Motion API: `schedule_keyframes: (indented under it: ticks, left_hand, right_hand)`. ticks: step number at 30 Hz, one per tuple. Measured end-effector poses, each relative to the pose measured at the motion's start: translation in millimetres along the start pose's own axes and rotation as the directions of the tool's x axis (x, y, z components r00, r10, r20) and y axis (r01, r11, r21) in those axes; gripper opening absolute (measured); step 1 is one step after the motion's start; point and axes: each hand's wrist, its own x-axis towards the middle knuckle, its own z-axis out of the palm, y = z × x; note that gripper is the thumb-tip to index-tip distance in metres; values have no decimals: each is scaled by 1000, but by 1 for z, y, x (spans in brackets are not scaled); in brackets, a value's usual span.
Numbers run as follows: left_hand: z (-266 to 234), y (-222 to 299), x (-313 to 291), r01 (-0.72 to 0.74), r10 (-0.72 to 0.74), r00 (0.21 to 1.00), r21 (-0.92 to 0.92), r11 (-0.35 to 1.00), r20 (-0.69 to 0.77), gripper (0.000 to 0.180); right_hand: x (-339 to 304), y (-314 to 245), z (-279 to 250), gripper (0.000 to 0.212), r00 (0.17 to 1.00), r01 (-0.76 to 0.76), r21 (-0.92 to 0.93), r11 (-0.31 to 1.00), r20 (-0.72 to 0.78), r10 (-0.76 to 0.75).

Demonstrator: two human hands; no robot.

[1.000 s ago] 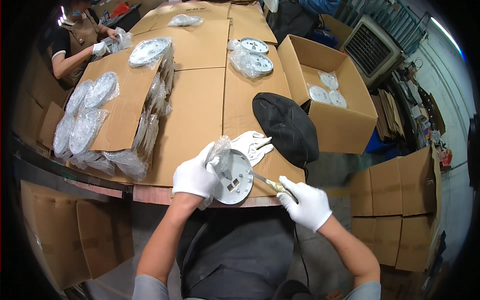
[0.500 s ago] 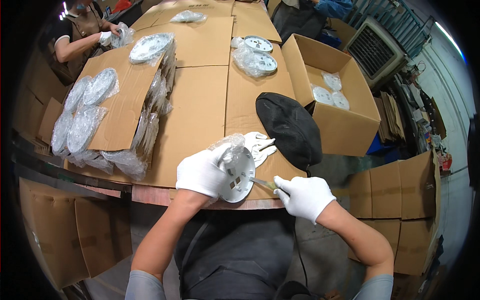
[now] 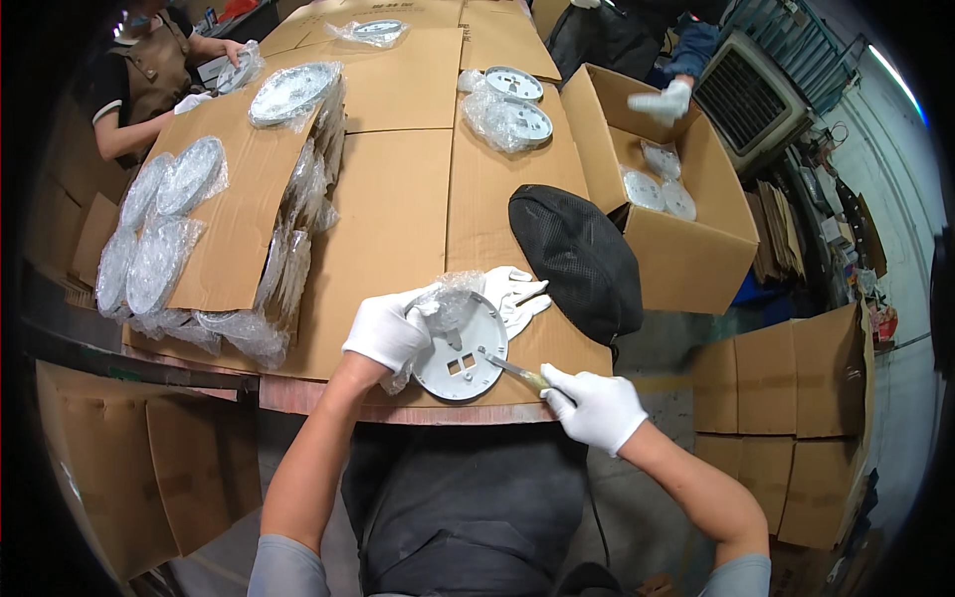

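Observation:
At the near table edge, my left hand is closed on the left rim of a round grey plate with square cutouts and small holes. Crumpled clear bubble wrap covers its upper left side under that hand. My right hand grips the pale greenish handle of a thin metal-bladed hand tool. The blade's tip meets the plate's face near its middle, right of the cutouts. Both hands wear white gloves. A loose white glove lies just behind the plate, beside a black mesh cap.
Several wrapped plates lie on a cardboard-layered stack at left. Two plates rest farther back, another wrapped plate beyond. An open carton at right holds wrapped plates; a co-worker's gloved hand is over it. Another person works far left.
The plate has turned to face me more and its cutouts show more fully. My right hand has shifted slightly left and down. A co-worker's gloved hand has appeared over the carton.

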Motion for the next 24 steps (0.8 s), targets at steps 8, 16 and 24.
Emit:
schedule_keyframes:
  ticks: [8,16,24]
  left_hand:
    - [0,7,0,-21,24,999,138,990,-21,33]
    - [-11,35,-12,-155,169,986,309,938,-19,35]
    - [-5,34,-10,-172,177,984,409,896,28,34]
  right_hand:
    - [-11,9,14,37,994,-64,90,994,-86,72]
    - [7,-22,-49,26,994,-17,-119,993,105,29]
    - [28,-28,-52,24,953,40,-200,979,303,23]
